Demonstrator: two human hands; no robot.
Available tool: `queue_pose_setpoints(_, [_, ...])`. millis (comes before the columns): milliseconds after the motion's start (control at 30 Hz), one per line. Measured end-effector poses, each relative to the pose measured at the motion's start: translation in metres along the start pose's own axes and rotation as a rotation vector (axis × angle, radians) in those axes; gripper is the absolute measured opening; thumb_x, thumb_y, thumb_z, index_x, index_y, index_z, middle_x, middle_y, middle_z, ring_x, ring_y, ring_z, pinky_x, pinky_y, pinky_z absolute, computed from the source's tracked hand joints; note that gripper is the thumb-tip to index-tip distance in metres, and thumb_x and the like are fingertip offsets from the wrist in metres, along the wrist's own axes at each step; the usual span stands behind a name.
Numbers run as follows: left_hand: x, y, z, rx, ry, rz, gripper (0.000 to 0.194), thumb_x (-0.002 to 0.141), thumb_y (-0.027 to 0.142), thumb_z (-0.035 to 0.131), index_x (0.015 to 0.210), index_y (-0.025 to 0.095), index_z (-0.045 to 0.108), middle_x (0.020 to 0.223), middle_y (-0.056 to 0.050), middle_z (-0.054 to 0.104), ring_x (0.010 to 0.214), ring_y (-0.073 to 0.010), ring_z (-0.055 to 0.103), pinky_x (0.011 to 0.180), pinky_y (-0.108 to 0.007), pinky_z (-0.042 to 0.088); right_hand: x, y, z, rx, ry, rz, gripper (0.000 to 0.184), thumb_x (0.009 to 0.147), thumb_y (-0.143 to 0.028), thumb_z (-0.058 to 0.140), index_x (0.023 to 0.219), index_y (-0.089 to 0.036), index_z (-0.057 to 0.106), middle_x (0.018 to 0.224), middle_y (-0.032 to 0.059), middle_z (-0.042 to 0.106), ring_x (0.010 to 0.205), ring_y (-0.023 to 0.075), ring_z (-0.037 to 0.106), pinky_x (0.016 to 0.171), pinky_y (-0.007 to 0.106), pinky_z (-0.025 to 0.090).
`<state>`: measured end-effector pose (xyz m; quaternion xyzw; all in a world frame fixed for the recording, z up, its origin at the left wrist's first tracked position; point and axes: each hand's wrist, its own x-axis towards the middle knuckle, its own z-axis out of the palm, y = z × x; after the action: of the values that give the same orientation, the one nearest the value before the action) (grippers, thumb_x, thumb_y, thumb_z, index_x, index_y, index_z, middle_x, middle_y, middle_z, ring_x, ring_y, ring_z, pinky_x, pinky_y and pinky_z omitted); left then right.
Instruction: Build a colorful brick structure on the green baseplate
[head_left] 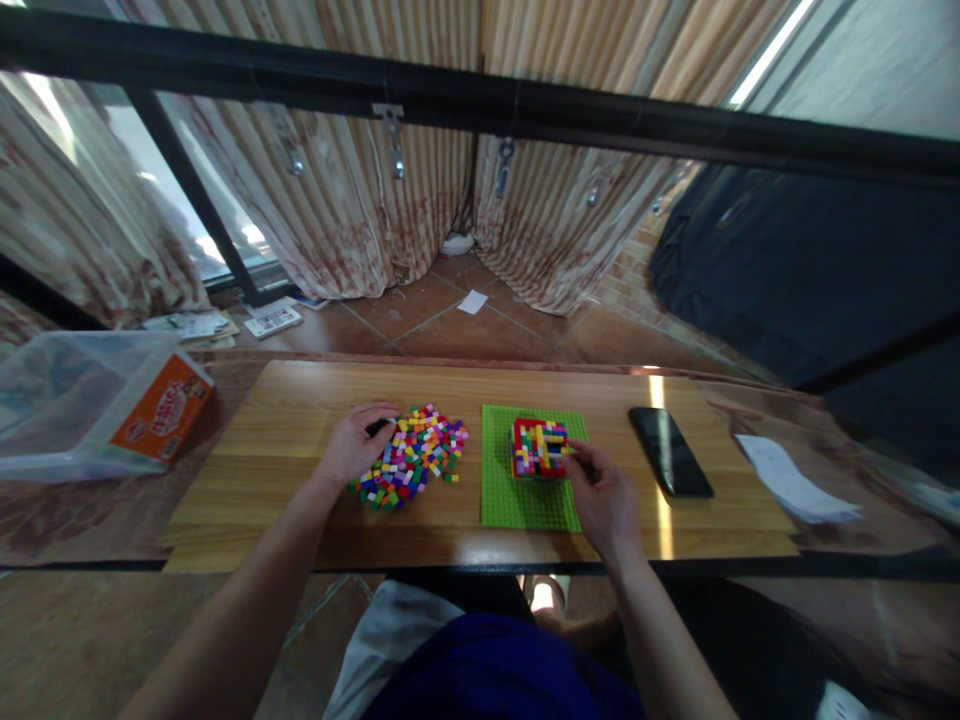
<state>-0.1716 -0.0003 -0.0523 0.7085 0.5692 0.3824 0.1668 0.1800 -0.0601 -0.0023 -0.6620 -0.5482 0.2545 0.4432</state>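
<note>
Toy-brick structure (538, 447), boxy and many-coloured, sits just right of centre in the frame, on the upper right part of a green studded baseplate (502, 505). Red bricks run along part of its upper edge, with yellow, white, pink and blue ones among the rest, and a dark gap shows toward its right side. The right hand (607, 500) comes up from the lower right, its fingertips at the structure's right edge; the grip is bent inward, but whether it pinches a brick I cannot tell.

Left of the baseplate, near the middle of the frame, loose toy bricks (416, 455) lie in a spread pile of mixed colours. The left hand (354, 445) rests at the pile's upper left edge, thumb and fingers curved toward each other around a dark gap; whether anything is caught between their tips I cannot tell.

All this lies on a wood-grain counter (255, 470) crossing the frame. A dark smartphone (670, 452) lies toward its right end, with white paper (795, 480) beyond it at the right of the frame. At the left edge stands a clear plastic box (75, 390) with an orange label (165, 408). Patterned curtains (420, 200) hang across the top behind a dark bar (450, 92).
</note>
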Motion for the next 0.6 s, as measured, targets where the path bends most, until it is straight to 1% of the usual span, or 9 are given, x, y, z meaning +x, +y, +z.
queue_pose_setpoints(167, [-0.0005, 0.0002, -0.0008, 0.008, -0.013, -0.011, 0.025, 0.080, 0.035, 0.056, 0.093, 0.020, 0.071, 0.107, -0.008, 0.070, 0.104, -0.0225, 0.063, 0.100, -0.042, 0.048, -0.0016, -0.0011, 0.0021, -0.003, 0.005, 0.038, 0.033, 0.077, -0.045, 0.062, 0.092, -0.017, 0.068, 0.086, 0.0102, 0.073, 0.078, 0.0235, 0.068, 0.073, 0.037, 0.053])
queue_pose_setpoints(333, [-0.0003, 0.0011, -0.0010, 0.003, -0.010, -0.009, 0.024, 0.080, 0.035, 0.056, 0.093, 0.020, 0.071, 0.107, -0.007, 0.070, 0.103, -0.0224, 0.063, 0.100, -0.041, 0.048, -0.0022, 0.0013, 0.0025, -0.011, -0.001, 0.044, 0.032, 0.077, -0.047, 0.063, 0.089, -0.018, 0.069, 0.086, 0.0096, 0.073, 0.077, 0.0229, 0.067, 0.071, 0.035, 0.052])
queue_pose_setpoints(500, [-0.0004, 0.0017, -0.0006, 0.000, -0.013, -0.012, 0.024, 0.080, 0.035, 0.056, 0.093, 0.020, 0.071, 0.107, -0.008, 0.070, 0.103, -0.0223, 0.064, 0.100, -0.041, 0.048, -0.0016, 0.0010, 0.0039, -0.083, -0.014, -0.003, 0.029, 0.080, -0.044, 0.060, 0.089, -0.018, 0.069, 0.084, 0.0087, 0.072, 0.072, 0.0203, 0.065, 0.067, 0.033, 0.049])
queue_pose_setpoints(600, [-0.0003, 0.0014, -0.0006, -0.005, -0.017, -0.014, 0.025, 0.080, 0.035, 0.056, 0.093, 0.020, 0.071, 0.107, -0.007, 0.070, 0.103, -0.0222, 0.064, 0.100, -0.041, 0.048, 0.0012, -0.0037, 0.0063, -0.114, -0.026, -0.078, 0.028, 0.082, -0.041, 0.057, 0.091, -0.018, 0.069, 0.085, 0.0075, 0.071, 0.069, 0.0186, 0.062, 0.065, 0.031, 0.049])
